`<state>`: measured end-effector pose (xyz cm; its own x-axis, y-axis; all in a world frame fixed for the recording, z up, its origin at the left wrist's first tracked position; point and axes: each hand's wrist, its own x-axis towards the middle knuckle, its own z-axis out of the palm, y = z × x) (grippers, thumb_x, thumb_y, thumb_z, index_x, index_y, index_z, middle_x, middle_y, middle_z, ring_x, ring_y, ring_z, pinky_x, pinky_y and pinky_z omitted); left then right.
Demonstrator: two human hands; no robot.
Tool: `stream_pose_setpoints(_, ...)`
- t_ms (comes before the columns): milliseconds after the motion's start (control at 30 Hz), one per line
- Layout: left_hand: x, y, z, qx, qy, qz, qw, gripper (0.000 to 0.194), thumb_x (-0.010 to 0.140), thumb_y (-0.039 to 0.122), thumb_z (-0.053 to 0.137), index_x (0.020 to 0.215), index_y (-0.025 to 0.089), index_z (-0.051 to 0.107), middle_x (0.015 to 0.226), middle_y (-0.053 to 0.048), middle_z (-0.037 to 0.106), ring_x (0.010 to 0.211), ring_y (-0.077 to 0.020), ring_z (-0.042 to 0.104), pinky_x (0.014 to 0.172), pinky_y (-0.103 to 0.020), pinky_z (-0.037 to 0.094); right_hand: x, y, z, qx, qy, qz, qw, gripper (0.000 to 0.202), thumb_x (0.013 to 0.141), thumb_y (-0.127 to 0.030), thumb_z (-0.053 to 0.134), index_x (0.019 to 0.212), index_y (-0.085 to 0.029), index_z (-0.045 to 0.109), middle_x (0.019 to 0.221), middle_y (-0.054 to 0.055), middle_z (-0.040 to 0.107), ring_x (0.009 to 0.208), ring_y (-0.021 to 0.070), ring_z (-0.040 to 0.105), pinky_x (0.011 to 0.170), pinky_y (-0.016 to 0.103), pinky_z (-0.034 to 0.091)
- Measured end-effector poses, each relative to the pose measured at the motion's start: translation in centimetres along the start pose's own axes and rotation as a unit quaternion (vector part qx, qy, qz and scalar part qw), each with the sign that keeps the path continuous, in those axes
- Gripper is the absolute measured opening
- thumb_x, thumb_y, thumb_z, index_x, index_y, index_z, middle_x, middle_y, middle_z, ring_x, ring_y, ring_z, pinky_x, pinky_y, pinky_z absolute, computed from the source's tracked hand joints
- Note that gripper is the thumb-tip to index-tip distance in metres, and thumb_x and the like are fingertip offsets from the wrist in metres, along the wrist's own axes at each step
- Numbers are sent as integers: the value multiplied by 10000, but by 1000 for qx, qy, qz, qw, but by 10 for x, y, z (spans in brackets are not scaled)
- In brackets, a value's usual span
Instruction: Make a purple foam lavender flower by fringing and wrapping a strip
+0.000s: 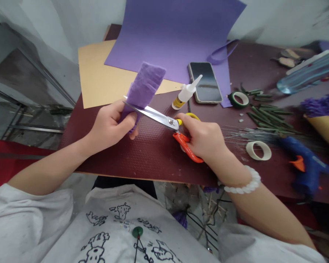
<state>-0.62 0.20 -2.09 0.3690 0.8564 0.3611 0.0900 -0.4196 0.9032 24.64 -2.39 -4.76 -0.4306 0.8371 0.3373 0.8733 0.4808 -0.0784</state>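
Observation:
My left hand [113, 124] is closed on the lower end of a folded purple strip [145, 86], paper or felt, which stands up from my fingers. Several slits run in from one side of the strip. In my right hand [204, 135] is a pair of scissors [160, 117] with one orange and one yellow handle loop. Its blades lie across the strip just above my left thumb, one blade tip showing past the far edge. Whether the blades are fully together is hard to tell. A small white glue bottle [184, 95] stands upright just beyond the scissors.
Behind lie a large purple sheet [175, 33], a tan sheet [98, 73] and a phone [205, 82]. To the right are green tape [239, 99], green stem pieces [271, 118], thin wires [244, 135], a white tape roll [258, 150], a blue glue gun [304, 164] and a clear bottle [312, 71].

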Motion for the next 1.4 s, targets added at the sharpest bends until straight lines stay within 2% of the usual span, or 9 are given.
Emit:
stream_pose_setpoints(233, -1, 2, 0, -9, -8, -7, 1000, 150, 827, 93, 506, 702, 166, 544, 507, 49, 608, 418, -88, 577, 436, -198, 472, -2, 1, 0, 3, -6, -3, 1000, 315, 804, -292, 462, 1043, -145, 606, 568, -1, 591, 528, 153, 536, 491, 250, 326)
stream_pose_setpoints(333, 0, 1, 0, -25, -2, -6, 1000, 117, 831, 111, 513, 735, 167, 547, 511, 45, 605, 417, -93, 569, 429, -207, 461, -1, 1, -3, 22, -19, -15, 999, 376, 853, -304, 446, 1165, -129, 562, 794, 61, 686, 681, 184, 597, 578, 276, 418)
stream_pose_setpoints(433, 1, -4, -1, -62, 4, 12, 998, 54, 844, 148, 535, 803, 176, 558, 510, 50, 587, 406, -95, 552, 415, -215, 442, 0, 0, -5, 31, -23, -28, 999, 492, 879, -340, 441, 1310, -103, 468, 1048, 122, 687, 903, 244, 595, 741, 339, 487)
stream_pose_setpoints(600, 3, -6, -2, -71, 1, 27, 997, 47, 862, 213, 570, 822, 188, 563, 520, 43, 577, 426, -104, 557, 418, -226, 432, 0, 1, -3, 41, -26, -34, 998, 497, 884, -347, 437, 1312, -94, 458, 1172, 152, 650, 984, 263, 598, 791, 370, 502)
stream_pose_setpoints(733, 2, -4, -1, -52, -3, 12, 999, 52, 857, 163, 557, 807, 176, 556, 529, 37, 598, 448, -111, 586, 450, -232, 466, -2, 0, -1, 42, -29, -15, 999, 475, 879, -349, 435, 1291, -116, 466, 1142, 134, 668, 912, 232, 647, 670, 329, 490)
stream_pose_setpoints(1000, 0, -3, 0, -37, -18, 2, 999, 60, 866, 135, 527, 822, 172, 545, 552, 39, 620, 471, -109, 606, 475, -231, 493, 2, -6, -4, -5, -39, 17, 999, 415, 831, -304, 415, 1182, -122, 539, 852, 84, 699, 684, 202, 611, 519, 277, 351)
stream_pose_setpoints(1200, 1, -2, 0, -15, -3, -22, 1000, 119, 869, 139, 531, 756, 175, 549, 537, 42, 615, 466, -99, 598, 499, -231, 499, 2, -8, -2, -33, -44, 33, 998, 357, 822, -312, 406, 1057, -129, 604, 584, 24, 608, 544, 178, 548, 483, 260, 284)
stream_pose_setpoints(1300, 1, -3, 0, -28, 2, 1, 1000, 120, 854, 150, 563, 737, 171, 577, 539, 34, 615, 469, -106, 598, 486, -240, 496, 1, -7, -2, -20, -30, 24, 999, 340, 832, -299, 415, 1067, -137, 599, 593, 20, 610, 568, 177, 562, 486, 262, 301)
stream_pose_setpoints(1400, 2, -5, -2, -71, -5, 35, 997, 95, 842, 155, 595, 749, 167, 608, 555, 20, 622, 469, -112, 594, 449, -244, 477, 1, -5, -4, 9, -12, 0, 1000, 372, 856, -299, 433, 1168, -142, 559, 775, 62, 683, 727, 203, 604, 582, 280, 405)
